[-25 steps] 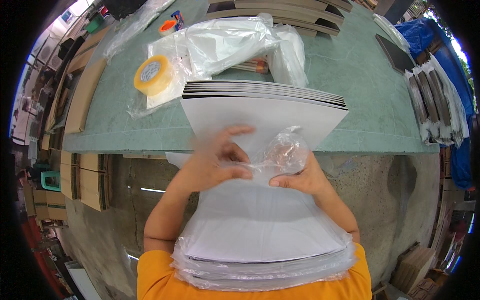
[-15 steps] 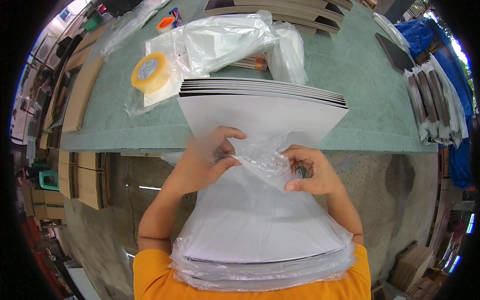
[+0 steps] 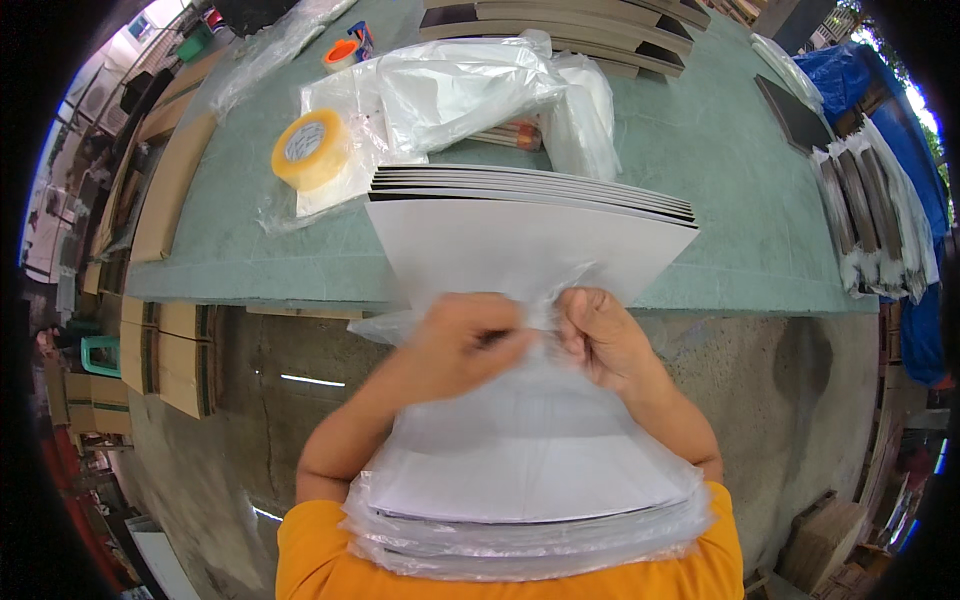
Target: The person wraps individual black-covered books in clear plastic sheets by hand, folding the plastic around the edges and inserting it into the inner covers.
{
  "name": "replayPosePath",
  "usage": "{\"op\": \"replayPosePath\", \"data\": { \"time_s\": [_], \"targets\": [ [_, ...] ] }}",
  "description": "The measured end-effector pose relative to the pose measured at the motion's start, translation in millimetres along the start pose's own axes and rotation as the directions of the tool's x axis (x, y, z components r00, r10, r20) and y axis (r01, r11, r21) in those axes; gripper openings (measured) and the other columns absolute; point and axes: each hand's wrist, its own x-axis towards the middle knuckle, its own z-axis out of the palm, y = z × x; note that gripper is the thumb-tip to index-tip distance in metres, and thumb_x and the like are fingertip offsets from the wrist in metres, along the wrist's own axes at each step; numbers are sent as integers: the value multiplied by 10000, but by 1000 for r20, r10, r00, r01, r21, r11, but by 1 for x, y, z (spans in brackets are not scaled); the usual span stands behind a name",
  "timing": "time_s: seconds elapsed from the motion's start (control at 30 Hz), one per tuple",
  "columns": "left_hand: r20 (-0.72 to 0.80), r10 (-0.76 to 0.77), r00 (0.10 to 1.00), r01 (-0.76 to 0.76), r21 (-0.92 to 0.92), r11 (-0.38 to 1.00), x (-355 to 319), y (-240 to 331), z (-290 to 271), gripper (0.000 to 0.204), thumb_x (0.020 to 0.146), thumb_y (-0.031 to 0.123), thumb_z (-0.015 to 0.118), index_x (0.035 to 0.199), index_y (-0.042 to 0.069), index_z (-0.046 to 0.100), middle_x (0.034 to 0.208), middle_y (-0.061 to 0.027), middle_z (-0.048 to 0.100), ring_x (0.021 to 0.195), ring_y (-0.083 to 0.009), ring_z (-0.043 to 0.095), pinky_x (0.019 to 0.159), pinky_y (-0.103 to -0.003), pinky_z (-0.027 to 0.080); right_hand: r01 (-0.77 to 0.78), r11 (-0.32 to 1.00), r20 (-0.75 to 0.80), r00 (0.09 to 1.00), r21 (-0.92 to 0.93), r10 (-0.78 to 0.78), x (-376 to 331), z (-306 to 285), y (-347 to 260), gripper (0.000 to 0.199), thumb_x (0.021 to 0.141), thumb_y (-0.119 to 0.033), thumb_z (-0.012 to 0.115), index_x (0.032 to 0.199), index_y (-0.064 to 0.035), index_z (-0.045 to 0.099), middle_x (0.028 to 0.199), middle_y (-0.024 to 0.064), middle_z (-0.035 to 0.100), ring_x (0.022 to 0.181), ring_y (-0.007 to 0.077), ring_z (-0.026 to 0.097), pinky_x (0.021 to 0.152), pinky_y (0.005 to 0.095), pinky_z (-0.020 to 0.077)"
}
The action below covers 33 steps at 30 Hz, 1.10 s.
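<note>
Both of my hands meet in front of me at the table's near edge, over a bunched piece of clear plastic film (image 3: 568, 288). My left hand (image 3: 465, 345), smeared by motion, is closed with curled fingers at the film's gathered part. Fingers folded, my right hand (image 3: 605, 335) pinches the film close beside it. Just beyond them, a stack of white boards (image 3: 520, 240) with dark edges stands tilted at the edge of the table. Nearer, against my orange shirt, rests a stack of white sheets in clear plastic (image 3: 530, 470); the film's link to it is partly hidden by my hands.
On the green table (image 3: 700, 140) lie a large roll of clear tape (image 3: 310, 150), a tape dispenser (image 3: 345, 52), crumpled plastic bags (image 3: 450, 85) and dark-edged boards (image 3: 560, 40). Plastic-wrapped panels (image 3: 870, 210) stand at the right. Cardboard bundles (image 3: 170, 355) stand below the table's left.
My left hand has moved right and closed near the right hand. The right hand's fingers have folded, and the film between the hands is gathered tighter.
</note>
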Motion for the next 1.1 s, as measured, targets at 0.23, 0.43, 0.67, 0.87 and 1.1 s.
{"op": "replayPosePath", "data": {
  "time_s": [0.23,0.43,0.67,0.87,1.1],
  "targets": [
    [-242,-175,954,245,303,921,-43,-14,-86,152,690,113,639,645,5,543,615,-88,524,526,-157,473,510,-277,384,238,791,72,968,-564,-240,-15,-21,-13,341,846,-334,500,682,-39,552,612,50,525,547,137,488,494,240,393],
    [2,97,995,-96,125,988,-2,11,-15,139,693,113,650,677,3,567,592,-93,488,542,-260,465,504,-281,375,299,633,207,954,-714,-217,15,22,-6,229,845,-202,518,769,0,594,663,43,561,570,124,495,548,221,391],
    [-591,-511,625,612,-36,790,-53,-35,-83,87,776,104,544,762,26,580,678,-21,543,619,-135,474,580,-259,395,191,972,-9,982,140,-191,-15,-20,-21,148,816,-131,552,709,-30,564,645,44,562,576,118,503,528,239,412],
    [-323,126,938,-22,307,951,-18,30,-3,196,752,65,581,939,41,529,777,-83,547,721,-207,550,649,-287,427,447,632,216,886,-633,-410,-9,30,-11,115,768,-113,617,761,-6,575,787,84,575,732,139,542,626,261,442],
    [-163,-131,978,81,-284,955,-12,29,3,151,821,146,550,881,7,553,731,-110,571,595,-200,543,569,-292,434,423,310,329,891,-851,-311,-8,38,-16,393,670,-141,707,998,1,543,1055,117,529,1012,211,494,853,318,394]
  ]
}}
